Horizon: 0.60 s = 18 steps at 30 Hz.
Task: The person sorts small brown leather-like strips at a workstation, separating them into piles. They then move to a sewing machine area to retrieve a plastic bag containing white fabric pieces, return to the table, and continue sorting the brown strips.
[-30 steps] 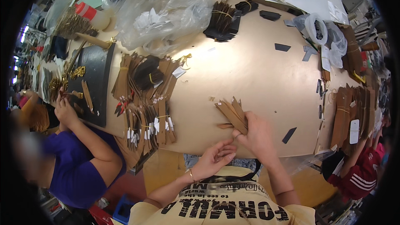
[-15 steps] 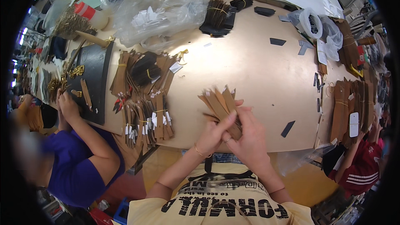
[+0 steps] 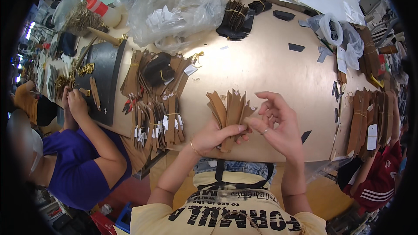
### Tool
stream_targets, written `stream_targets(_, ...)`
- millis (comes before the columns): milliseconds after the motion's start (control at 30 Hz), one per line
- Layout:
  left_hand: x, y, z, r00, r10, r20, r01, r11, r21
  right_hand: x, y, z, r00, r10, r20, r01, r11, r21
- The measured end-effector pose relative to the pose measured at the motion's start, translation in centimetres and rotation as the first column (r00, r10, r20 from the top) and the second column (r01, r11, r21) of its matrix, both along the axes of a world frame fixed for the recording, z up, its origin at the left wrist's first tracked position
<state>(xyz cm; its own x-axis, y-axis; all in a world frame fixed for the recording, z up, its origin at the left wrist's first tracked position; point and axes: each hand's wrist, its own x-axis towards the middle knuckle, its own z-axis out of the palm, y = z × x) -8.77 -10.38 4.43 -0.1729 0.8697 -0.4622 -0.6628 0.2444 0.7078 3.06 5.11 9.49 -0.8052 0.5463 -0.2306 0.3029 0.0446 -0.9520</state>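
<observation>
A tan table [image 3: 261, 67] forms the work surface. A clear plastic bag [image 3: 178, 8] lies at its far side. The left hand [image 3: 212, 138] pinches fanned brown strips [image 3: 234, 109] between thumb and fingers, over the table's near edge. The right hand [image 3: 279, 125] has fingers spread and half-curled, thumb beside the strips.

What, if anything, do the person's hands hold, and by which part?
The left hand holds the brown strips by their lower part, nearer the body. The right hand is at their right edge; whether it grips any cannot be told.
</observation>
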Motion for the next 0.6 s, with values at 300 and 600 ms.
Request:
stream_targets(300, -0.6, 1.0, 0.8, 0.993, 0.107, 0.057, -0.107, 0.994, 0.006, -0.9, 1.5, -2.6, 0.992, 0.073, -0.104, -0.083, 0.992, -0.093)
stream_targets(600, -1.5, 1.1, -0.3, 0.99, 0.049, 0.133, -0.049, 0.999, -0.003, -1.6, 2.2, -2.4, 0.991, -0.008, -0.132, -0.05, 0.902, -0.428)
